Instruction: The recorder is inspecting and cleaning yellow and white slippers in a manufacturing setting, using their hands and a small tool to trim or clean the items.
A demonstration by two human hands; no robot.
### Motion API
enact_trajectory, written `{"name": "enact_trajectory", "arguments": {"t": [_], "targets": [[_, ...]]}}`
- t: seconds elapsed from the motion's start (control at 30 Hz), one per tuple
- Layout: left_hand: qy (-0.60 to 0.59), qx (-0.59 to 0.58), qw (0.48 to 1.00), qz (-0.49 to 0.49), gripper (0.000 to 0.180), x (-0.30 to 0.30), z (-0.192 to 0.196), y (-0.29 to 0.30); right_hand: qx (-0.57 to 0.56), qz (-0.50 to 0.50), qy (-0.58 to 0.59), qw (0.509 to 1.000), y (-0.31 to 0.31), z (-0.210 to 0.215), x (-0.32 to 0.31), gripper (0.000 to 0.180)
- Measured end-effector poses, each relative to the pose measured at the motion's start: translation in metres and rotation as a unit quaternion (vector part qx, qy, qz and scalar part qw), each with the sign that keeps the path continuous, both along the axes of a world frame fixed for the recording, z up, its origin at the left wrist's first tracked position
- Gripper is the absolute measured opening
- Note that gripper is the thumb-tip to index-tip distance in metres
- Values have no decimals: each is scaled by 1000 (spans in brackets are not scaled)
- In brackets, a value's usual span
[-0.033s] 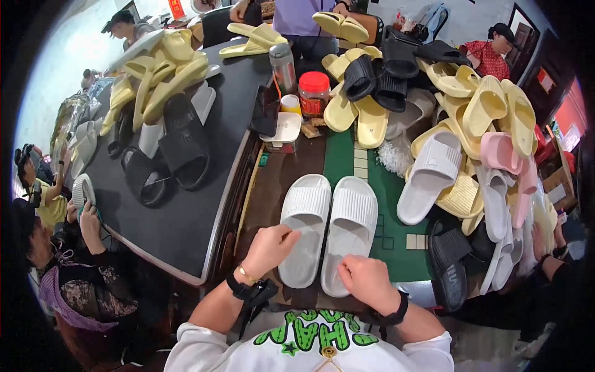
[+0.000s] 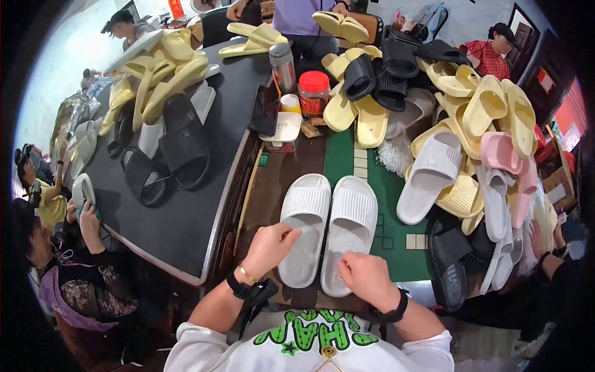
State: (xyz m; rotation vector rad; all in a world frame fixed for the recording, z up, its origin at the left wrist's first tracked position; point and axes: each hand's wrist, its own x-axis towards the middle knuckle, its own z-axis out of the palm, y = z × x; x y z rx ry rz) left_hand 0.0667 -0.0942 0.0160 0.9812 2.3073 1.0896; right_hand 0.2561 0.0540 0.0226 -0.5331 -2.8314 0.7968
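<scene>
Two white slides lie side by side on the table [image 2: 273, 186], toes pointing away from the person, heels toward the body; the left slide [image 2: 305, 226] and the right slide [image 2: 350, 232] touch along their inner edges. Each has a broad strap ribbed with fine crosswise lines, a smooth pale footbed and a rounded, thick sole; both look clean and matte. They sit partly on a green mat [image 2: 396, 204] and partly on dark brown wood.

The left hand [image 2: 269, 248] rests on the heel part of the left slide, fingers curled down over its outer edge and grasping it; the right hand [image 2: 365, 279] lies on the heel of the right slide, fingers bent and pressing on the footbed, though whether they grip the edge I cannot tell. Both wrists wear dark bands.

Just right of the pair lies another white slide [image 2: 427, 177], tilted against a heap of yellow, pink and white slides [image 2: 489, 124]; black slides [image 2: 378, 77] lie beyond. A red-lidded jar [image 2: 313, 93] and a small white box [image 2: 282, 130] stand ahead. To the left a dark board [image 2: 186, 211] carries black and yellow slides; other people sit around it.
</scene>
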Motion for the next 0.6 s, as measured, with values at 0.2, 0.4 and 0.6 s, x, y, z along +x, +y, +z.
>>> {"name": "enact_trajectory", "arguments": {"t": [0.2, 0.4, 0.6], "targets": [[12, 39, 999, 23, 25, 5, -2, 1, 35, -21, 52, 998, 18, -15, -16, 19], [61, 101, 990, 75, 15, -23, 11, 16, 41, -41, 51, 997, 26, -27, -23, 17], [116, 11, 993, 23, 20, -61, 12, 50, 60, -52, 85, 993, 25, -31, -28, 15]]}}
